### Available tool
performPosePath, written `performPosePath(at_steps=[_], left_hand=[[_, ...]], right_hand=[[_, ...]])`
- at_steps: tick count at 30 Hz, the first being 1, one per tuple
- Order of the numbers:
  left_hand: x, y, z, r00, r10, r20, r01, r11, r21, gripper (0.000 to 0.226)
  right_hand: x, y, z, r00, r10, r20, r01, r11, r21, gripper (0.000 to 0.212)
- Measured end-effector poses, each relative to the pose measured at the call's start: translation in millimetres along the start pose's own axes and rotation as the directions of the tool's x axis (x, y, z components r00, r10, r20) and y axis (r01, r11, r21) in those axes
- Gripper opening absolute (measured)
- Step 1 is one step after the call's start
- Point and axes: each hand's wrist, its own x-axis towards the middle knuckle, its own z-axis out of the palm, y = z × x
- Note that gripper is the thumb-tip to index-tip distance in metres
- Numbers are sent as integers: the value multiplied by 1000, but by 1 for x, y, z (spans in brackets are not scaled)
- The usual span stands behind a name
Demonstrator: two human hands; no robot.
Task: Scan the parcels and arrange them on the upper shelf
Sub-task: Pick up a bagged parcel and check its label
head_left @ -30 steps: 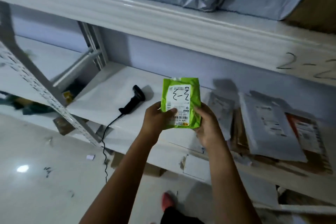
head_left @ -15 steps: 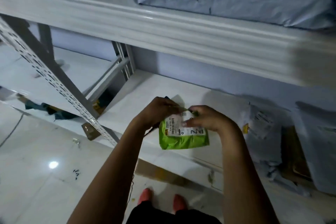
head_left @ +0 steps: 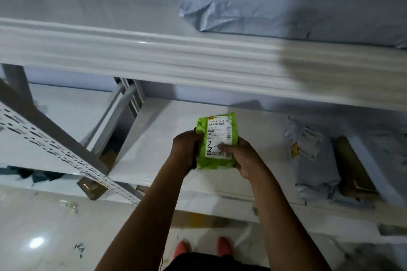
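I see a perforated grey upright (head_left: 55, 147) slanting across the left. Below it, glossy white floor (head_left: 66, 222) shows a bright glare (head_left: 36, 242) and dark scraps (head_left: 79, 248). Pinkish-red shoes (head_left: 223, 246) sit bottom centre, and a brown cardboard piece (head_left: 90, 187) lies by the upright's foot.

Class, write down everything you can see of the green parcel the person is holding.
The green parcel is a small, glossy, crinkled plastic pouch, held upright with its front toward the camera. A white label covers most of that face, carrying barcodes, small print and black handwritten marks. The left hand grips its left edge. The right hand holds its lower right side, thumb pressed on the label. The parcel is in the air in front of the white lower shelf.
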Motion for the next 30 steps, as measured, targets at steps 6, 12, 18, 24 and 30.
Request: performPosePath(at_steps=[6, 12, 18, 24, 30], left_hand=[[59, -3, -29, 926, 196, -323, -4, 859, 511, 28], [63, -61, -25, 923, 332, -192, 108, 255, 961, 62], [78, -58, -22, 922, 337, -191, 15, 460, 888, 27], [47, 8, -11, 975, 173, -141, -89, 881, 465, 4], [0, 67, 18, 977, 212, 37, -209, 897, 389, 14]], right_hand=[[21, 17, 31, 945, -19, -327, 55, 993, 100, 20], [20, 26, 17, 894, -59, -443, 89, 995, 48, 18], [21, 19, 0, 872, -63, -485, 134, 985, 112, 16], [32, 12, -15, 821, -94, -563, 204, 969, 135, 17], [34, 17, -10, 827, -91, -555, 231, 955, 188, 24]])
